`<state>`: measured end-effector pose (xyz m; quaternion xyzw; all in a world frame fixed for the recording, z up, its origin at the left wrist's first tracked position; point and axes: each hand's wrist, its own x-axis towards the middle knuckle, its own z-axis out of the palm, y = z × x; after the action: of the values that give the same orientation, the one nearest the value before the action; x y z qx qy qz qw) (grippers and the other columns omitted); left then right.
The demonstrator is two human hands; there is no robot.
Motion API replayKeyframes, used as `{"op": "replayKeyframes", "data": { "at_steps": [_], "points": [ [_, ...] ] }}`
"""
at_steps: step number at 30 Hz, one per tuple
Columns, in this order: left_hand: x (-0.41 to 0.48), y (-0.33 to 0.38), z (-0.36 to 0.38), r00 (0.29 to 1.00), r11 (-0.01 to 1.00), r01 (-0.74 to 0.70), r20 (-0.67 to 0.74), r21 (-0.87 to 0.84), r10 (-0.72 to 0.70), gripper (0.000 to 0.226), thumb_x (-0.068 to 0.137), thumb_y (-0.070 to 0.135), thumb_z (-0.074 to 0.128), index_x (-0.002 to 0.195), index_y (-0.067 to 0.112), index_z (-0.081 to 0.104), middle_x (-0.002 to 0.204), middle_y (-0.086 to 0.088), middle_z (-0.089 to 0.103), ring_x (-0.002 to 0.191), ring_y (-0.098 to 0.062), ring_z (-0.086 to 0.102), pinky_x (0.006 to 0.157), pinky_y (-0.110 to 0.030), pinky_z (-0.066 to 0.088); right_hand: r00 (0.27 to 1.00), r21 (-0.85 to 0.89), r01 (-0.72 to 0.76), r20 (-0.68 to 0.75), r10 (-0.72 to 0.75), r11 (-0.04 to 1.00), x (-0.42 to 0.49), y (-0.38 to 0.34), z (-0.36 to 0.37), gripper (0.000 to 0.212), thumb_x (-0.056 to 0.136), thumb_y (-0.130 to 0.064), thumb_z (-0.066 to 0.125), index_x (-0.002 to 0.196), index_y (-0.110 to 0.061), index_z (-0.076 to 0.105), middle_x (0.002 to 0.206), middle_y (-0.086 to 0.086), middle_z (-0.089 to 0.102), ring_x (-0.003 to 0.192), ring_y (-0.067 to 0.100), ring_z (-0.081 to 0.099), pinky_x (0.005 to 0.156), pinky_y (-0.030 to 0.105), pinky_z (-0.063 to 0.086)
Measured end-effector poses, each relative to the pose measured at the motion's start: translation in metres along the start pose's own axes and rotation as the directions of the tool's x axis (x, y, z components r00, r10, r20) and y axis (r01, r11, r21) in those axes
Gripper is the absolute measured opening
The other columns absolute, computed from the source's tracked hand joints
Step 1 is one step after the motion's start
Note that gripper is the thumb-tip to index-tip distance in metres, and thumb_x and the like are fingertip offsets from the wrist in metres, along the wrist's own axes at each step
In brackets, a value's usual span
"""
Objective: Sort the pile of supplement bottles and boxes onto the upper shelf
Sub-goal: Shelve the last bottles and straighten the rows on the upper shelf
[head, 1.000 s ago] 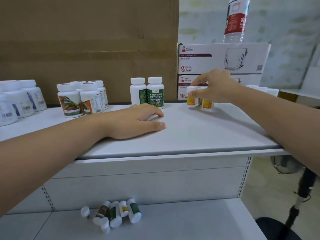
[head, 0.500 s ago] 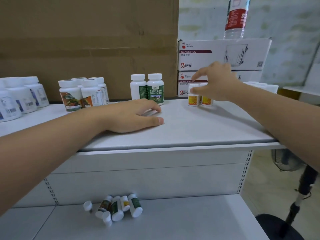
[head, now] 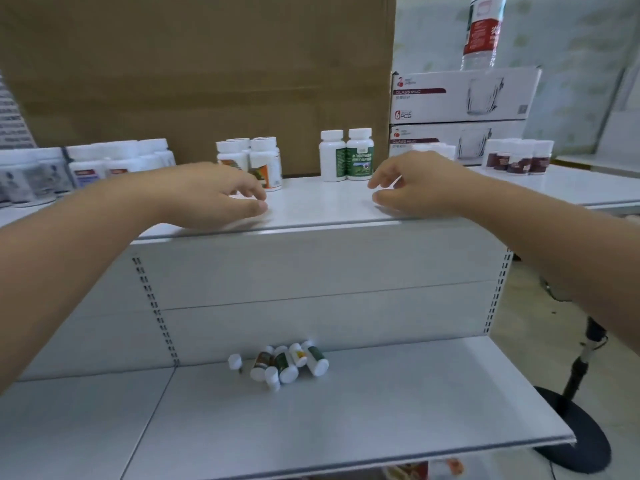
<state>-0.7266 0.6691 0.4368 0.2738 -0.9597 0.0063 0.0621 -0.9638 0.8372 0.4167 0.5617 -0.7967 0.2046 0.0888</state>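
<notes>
The right hand has drawn back to the front edge of the upper shelf. Like the left hand, it rests there loose-fingered, holding nothing. Six smooth, white-capped plastic bottles lie heaped on the lower shelf. Two green-labelled bottles stand upright above.

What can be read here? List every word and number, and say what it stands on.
"GLASS MUG": upper white box.
"6 PCS": same box.
"GLASS MUG": lower white box, fainter.
Too blurred to read: the boxes' brand line, the red label of the water bottle, the green-label bottles, all other bottle labels.
</notes>
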Motion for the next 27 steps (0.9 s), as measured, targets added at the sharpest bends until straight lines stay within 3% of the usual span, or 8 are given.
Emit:
{"op": "replayKeyframes", "data": {
  "at_steps": [3,5,11,15,18,27],
  "points": [
    [-0.046,-0.017,-0.003,0.999,0.999,0.005,-0.049,0.054,-0.003,0.045,0.093,0.058,0.039,0.132,0.038,0.05,0.142,0.011,0.048,0.126,-0.014,0.046,0.094,-0.027,0.033,0.999,-0.029,0.023,-0.025,-0.024,0.999,-0.03,-0.041,0.007,0.029,0.091,-0.039,0.058,0.118,-0.03,0.063,0.117,-0.006,0.061,0.105,0.014,0.056,0.084,0.028,0.042],
    [-0.081,-0.028,-0.003,0.994,0.996,-0.008,-0.105,0.086,0.017,0.05,0.091,0.061,0.038,0.134,0.037,0.048,0.144,0.01,0.047,0.127,-0.016,0.046,0.098,-0.03,0.035,0.995,-0.036,0.052,-0.082,-0.055,0.998,-0.051,-0.066,0.011,0.031,0.092,-0.039,0.056,0.121,-0.028,0.062,0.119,-0.004,0.06,0.107,0.013,0.054,0.085,0.027,0.04],
    [-0.172,-0.059,0.026,0.974,0.994,-0.105,-0.199,0.023,0.107,0.07,0.077,0.065,0.033,0.13,0.025,0.055,0.133,0.001,0.055,0.124,-0.02,0.048,0.1,-0.031,0.034,0.983,0.071,0.081,-0.168,-0.068,0.994,-0.114,-0.122,0.045,0.029,0.088,-0.041,0.054,0.113,-0.03,0.064,0.103,-0.004,0.056,0.094,0.012,0.054,0.08,0.028,0.038],
    [-0.202,-0.094,0.075,0.986,0.997,-0.019,-0.169,-0.073,0.006,0.051,0.089,0.049,0.048,0.131,0.021,0.056,0.134,-0.002,0.055,0.125,-0.023,0.049,0.106,-0.037,0.036,0.992,0.143,0.029,-0.128,-0.01,0.989,-0.139,-0.135,0.095,0.03,0.087,-0.041,0.054,0.113,-0.03,0.065,0.103,-0.005,0.057,0.095,0.011,0.054,0.08,0.028,0.038],
    [-0.212,-0.117,0.121,0.984,0.974,0.106,-0.121,-0.198,-0.132,0.047,0.092,0.047,0.049,0.134,0.025,0.053,0.137,0.004,0.051,0.125,-0.019,0.049,0.102,-0.032,0.036,0.996,0.18,-0.048,-0.065,0.06,0.983,-0.143,-0.134,0.145,0.029,0.09,-0.038,0.056,0.116,-0.028,0.063,0.108,-0.006,0.056,0.098,0.01,0.051,0.079,0.026,0.035],
    [-0.155,-0.142,0.258,0.916,0.75,0.33,0.004,-0.573,-0.401,0.039,0.094,0.03,0.06,0.13,0.016,0.057,0.136,-0.002,0.055,0.126,-0.017,0.05,0.104,-0.027,0.035,0.964,0.308,-0.252,0.167,0.208,0.917,-0.103,-0.121,0.306,0.027,0.087,-0.027,0.061,0.113,-0.022,0.066,0.114,0.004,0.057,0.098,0.023,0.058,0.084,0.034,0.048]
  ]
}}
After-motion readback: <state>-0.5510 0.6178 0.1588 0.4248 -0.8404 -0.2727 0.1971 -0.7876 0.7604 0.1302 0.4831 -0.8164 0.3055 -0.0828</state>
